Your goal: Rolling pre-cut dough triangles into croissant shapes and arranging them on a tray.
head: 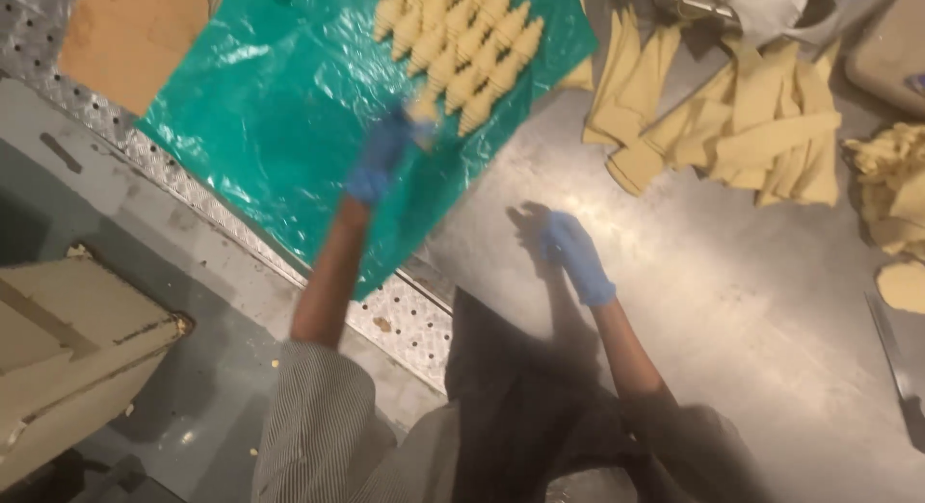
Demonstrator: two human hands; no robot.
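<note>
My left hand (381, 156), in a blue glove, reaches over a green plastic sheet (279, 108) and is blurred; its fingers close on a rolled raw croissant (422, 110) at the near end of the rows. Several rolled croissants (462, 36) lie in rows on the sheet. My right hand (575, 252), also gloved in blue, hovers over or rests on the steel table (732, 301) with fingers loosely together, holding nothing.
Cut dough triangles (742, 127) lie fanned on the table at the upper right, with dough scraps (891, 190) at the right edge. A perforated metal tray rim (405, 315) shows under the sheet. A beige bin (67, 339) stands on the floor to the left.
</note>
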